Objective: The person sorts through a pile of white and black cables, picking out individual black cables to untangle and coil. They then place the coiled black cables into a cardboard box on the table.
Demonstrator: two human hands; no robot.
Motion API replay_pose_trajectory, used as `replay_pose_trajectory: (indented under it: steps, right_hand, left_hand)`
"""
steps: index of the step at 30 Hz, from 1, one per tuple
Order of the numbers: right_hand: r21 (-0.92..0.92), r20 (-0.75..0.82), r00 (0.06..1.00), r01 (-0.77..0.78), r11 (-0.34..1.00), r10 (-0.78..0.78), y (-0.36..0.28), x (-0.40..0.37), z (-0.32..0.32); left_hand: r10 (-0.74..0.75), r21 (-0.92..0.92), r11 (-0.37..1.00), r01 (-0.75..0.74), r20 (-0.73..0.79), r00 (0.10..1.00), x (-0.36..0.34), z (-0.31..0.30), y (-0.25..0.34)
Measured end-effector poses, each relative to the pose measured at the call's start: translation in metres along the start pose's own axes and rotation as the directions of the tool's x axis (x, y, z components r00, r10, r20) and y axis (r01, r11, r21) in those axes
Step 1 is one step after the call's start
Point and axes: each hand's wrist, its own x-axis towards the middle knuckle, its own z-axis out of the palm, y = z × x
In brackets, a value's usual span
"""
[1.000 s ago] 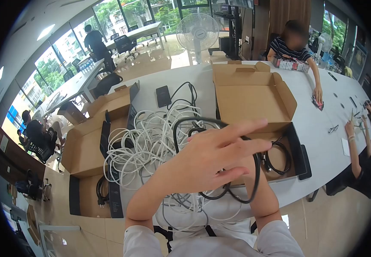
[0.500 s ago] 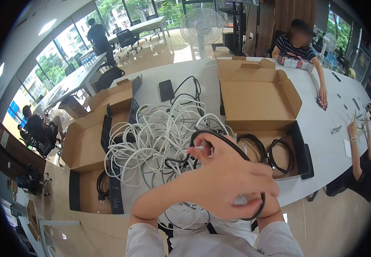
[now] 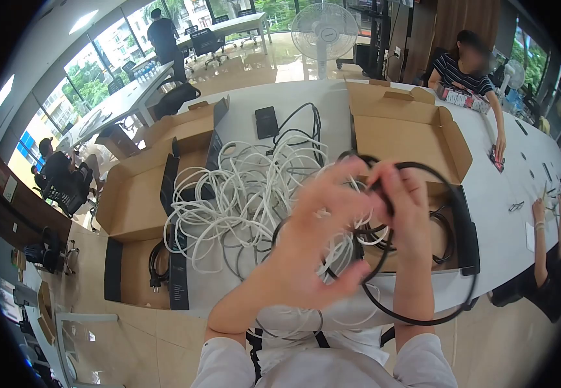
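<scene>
A loop of black cable hangs from my right hand, whose thumb and fingers are pinched on it above the right box. My left hand is close beside it, slightly blurred, with its thumb spread away and its fingertips at the cable near my right fingers. Beneath and left of my hands lies a tangled heap of white cables. The open cardboard box on the right holds coiled black cable, partly hidden by my hands.
On the left stand open boxes; the front one holds a black power cord. A black adapter with its lead lies behind the heap. Across the table, a person reaches over a small item. More hands work at the far right.
My hands have come apart from their crossed position, and my right hand now shows, raised with the cable. The cable has opened into a wide hanging loop. The view has shifted slightly.
</scene>
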Motion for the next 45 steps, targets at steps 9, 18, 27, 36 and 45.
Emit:
replay_pose_trajectory:
  steps: [9,18,27,36,45]
  right_hand:
    - [0.438,-0.027,0.951,0.288,0.852,-0.308,-0.011,0.002,-0.018]
    - [-0.161,-0.082,0.995,0.048,0.986,-0.062,-0.002,0.009,-0.026]
    - [-0.671,0.138,0.99,0.085,0.736,0.011,0.024,0.023,-0.016]
    - [-0.501,-0.16,0.905,0.269,0.822,-0.394,0.024,0.038,-0.042]
    - [-0.411,-0.146,0.967,0.132,0.902,-0.208,0.028,0.039,-0.045]
  left_hand:
    - [-0.434,0.066,0.897,0.438,0.332,0.837,-0.02,-0.022,-0.045]
    - [-0.437,-0.178,0.898,0.401,-0.271,0.858,-0.031,-0.049,-0.041]
    - [-0.628,-0.85,0.464,-0.247,-0.513,0.585,-0.046,-0.109,-0.051]
    - [-0.481,-0.611,0.638,-0.469,-0.792,0.376,-0.091,-0.164,-0.072]
    - [-0.672,-0.817,0.548,-0.181,-0.559,0.487,-0.066,-0.137,-0.081]
